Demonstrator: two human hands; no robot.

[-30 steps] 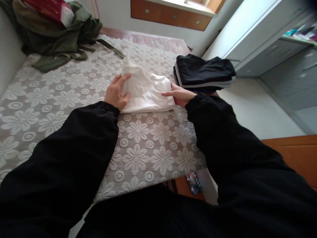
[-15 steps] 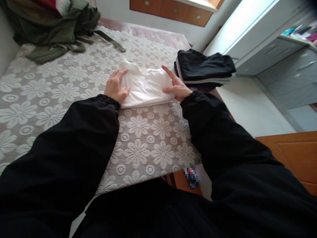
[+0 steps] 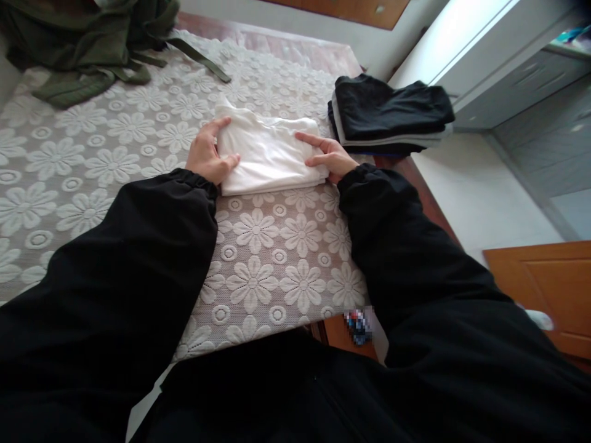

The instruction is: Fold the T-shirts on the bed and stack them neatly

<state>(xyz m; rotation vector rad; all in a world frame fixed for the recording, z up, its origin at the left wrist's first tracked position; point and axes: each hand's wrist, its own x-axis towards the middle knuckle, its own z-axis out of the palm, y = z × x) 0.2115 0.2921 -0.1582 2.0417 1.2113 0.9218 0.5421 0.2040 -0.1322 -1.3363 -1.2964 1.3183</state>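
A folded white shirt [image 3: 265, 151] lies flat on the lace tablecloth [image 3: 256, 283], its far edge slightly ruffled. My left hand [image 3: 209, 151] grips its left side, with the thumb on top near the front corner and the index finger stretched along the far left corner. On the right side, my right hand [image 3: 330, 157] holds the edge, thumb and index finger resting on the cloth. The other fingers of both hands are at or under the edges and mostly hidden.
A stack of folded dark and grey clothes [image 3: 392, 114] sits right of the shirt, near the table's edge. A green backpack [image 3: 92, 46] with loose straps lies at the far left. Beyond the right edge are a white floor [image 3: 484, 191] and a wooden door panel [image 3: 545, 283].
The right index finger has lowered from a raised pose onto the shirt. Both hands stay at its sides. The camera view has shifted slightly.
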